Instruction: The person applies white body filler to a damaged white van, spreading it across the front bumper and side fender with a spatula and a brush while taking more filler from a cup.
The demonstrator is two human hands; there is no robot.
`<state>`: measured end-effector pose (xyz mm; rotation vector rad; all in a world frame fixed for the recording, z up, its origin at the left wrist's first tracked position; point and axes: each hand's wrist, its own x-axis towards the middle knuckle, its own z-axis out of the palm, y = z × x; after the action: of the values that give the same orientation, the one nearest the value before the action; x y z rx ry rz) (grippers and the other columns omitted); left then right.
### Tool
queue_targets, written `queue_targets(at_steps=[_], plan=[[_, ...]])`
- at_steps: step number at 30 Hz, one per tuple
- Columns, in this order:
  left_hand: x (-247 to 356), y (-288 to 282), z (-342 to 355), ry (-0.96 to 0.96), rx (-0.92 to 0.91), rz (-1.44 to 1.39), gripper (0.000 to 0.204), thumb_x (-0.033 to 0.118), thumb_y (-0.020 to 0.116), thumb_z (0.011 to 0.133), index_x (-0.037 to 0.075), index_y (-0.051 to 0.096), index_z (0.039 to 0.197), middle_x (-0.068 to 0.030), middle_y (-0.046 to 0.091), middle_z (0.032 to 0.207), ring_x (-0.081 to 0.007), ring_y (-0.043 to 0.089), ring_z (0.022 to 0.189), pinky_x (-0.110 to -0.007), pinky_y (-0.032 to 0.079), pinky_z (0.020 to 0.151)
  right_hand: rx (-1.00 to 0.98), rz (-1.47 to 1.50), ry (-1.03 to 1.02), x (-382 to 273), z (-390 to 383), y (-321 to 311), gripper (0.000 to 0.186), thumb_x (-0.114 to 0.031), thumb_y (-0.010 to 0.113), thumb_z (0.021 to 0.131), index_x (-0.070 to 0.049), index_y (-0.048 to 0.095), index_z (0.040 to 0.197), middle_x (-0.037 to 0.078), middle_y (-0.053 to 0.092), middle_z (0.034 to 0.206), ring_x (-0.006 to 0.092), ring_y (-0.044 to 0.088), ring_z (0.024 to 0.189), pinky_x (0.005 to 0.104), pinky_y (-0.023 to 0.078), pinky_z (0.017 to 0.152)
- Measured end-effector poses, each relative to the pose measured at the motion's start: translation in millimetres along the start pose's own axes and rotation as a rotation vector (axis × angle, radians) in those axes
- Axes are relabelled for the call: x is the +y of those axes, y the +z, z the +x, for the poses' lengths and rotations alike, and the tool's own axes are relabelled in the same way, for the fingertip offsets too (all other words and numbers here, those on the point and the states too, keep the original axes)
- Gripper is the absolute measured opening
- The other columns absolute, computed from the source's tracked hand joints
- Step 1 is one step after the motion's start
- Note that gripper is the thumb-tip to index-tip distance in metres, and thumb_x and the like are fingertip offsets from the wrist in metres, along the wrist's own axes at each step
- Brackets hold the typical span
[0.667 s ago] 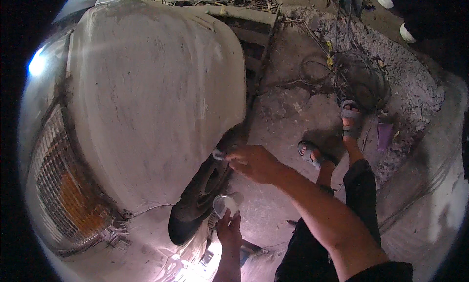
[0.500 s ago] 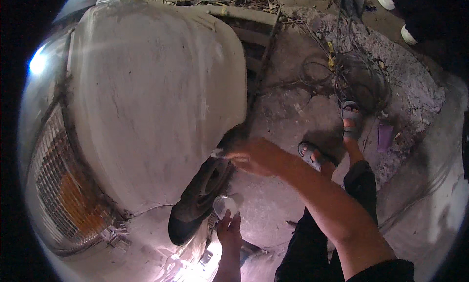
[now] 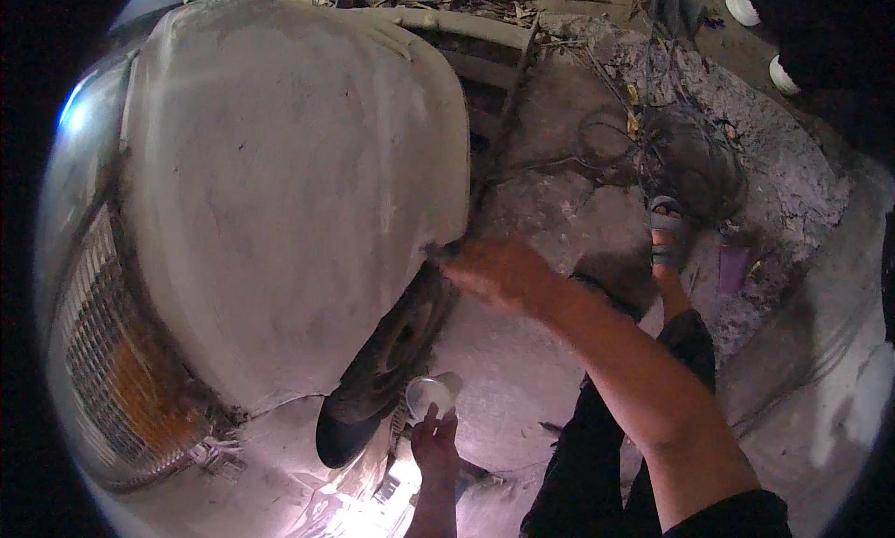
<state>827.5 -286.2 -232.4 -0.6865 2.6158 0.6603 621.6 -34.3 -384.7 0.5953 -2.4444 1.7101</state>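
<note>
My right hand reaches forward and its fingertips touch the rear edge of a pale, matt car fender, just above the dark wheel. The hand is blurred, and whether the fingers hold anything is unclear. Lower down, my left hand holds a small white cup upright beside the wheel. The cup's mouth faces up and its contents look pale.
A ribbed lamp with an orange section sits at the left of the car body. Rubble with tangled wires lies ahead. My sandalled foot stands by a purple scrap. A bright light glares below.
My right hand has moved up and away from me, from beside the wheel to the fender's edge. A small pale thing seen at its fingertips earlier no longer shows. The left hand and cup stay put.
</note>
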Motion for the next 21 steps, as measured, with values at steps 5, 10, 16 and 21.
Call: queue_targets(at_steps=[5, 10, 16, 21], plan=[[-1.0, -0.1, 3.4, 0.02, -0.046, 0.126, 0.031, 0.018, 0.064, 0.084, 0.005, 0.058, 0.112, -0.0139, 0.057, 0.09, -0.0268, 0.054, 0.082, -0.036, 0.045, 0.073, -0.079, 0.166, 0.08, 2.4, 18.6, -17.9, 0.026, -0.011, 0.065, 0.074, -0.011, 0.06, 0.099, 0.01, 0.059, 0.09, 0.03, 0.059, 0.082, 0.0416, 0.049, 0.065], [17.8, -4.5, 9.6, 0.394, -0.179, 0.713, 0.026, 0.017, 0.056, 0.089, -0.001, 0.054, 0.108, -0.0143, 0.055, 0.108, -0.0251, 0.057, 0.095, -0.032, 0.048, 0.081, -0.054, 0.127, 0.125, 8.6, 14.5, -29.7, 0.024, -0.009, 0.063, 0.076, -0.011, 0.06, 0.1, 0.011, 0.058, 0.086, 0.0309, 0.059, 0.081, 0.0433, 0.048, 0.065], [53.5, 14.4, 18.6, -0.134, -0.085, 0.05, 0.02, 0.01, 0.062, 0.085, 0.0, 0.059, 0.102, -0.0116, 0.058, 0.094, -0.0196, 0.056, 0.086, -0.029, 0.047, 0.072, -0.17, 0.266, 0.1, 5.9, 25.4, -26.9, 0.025, -0.016, 0.06, 0.08, -0.01, 0.059, 0.104, 0.01, 0.061, 0.085, 0.0306, 0.06, 0.079, 0.0423, 0.048, 0.065], [48.7, 16.9, 26.0, 0.04, -0.161, 0.374, 0.02, 0.009, 0.063, 0.084, -0.001, 0.059, 0.101, -0.0115, 0.056, 0.087, -0.0182, 0.055, 0.084, -0.029, 0.047, 0.071, 0.198, 0.498, 0.647, 70.5, 42.8, -79.1, 0.02, -0.018, 0.06, 0.08, -0.007, 0.061, 0.097, 0.016, 0.063, 0.086, 0.0364, 0.061, 0.082, 0.0412, 0.049, 0.069]])
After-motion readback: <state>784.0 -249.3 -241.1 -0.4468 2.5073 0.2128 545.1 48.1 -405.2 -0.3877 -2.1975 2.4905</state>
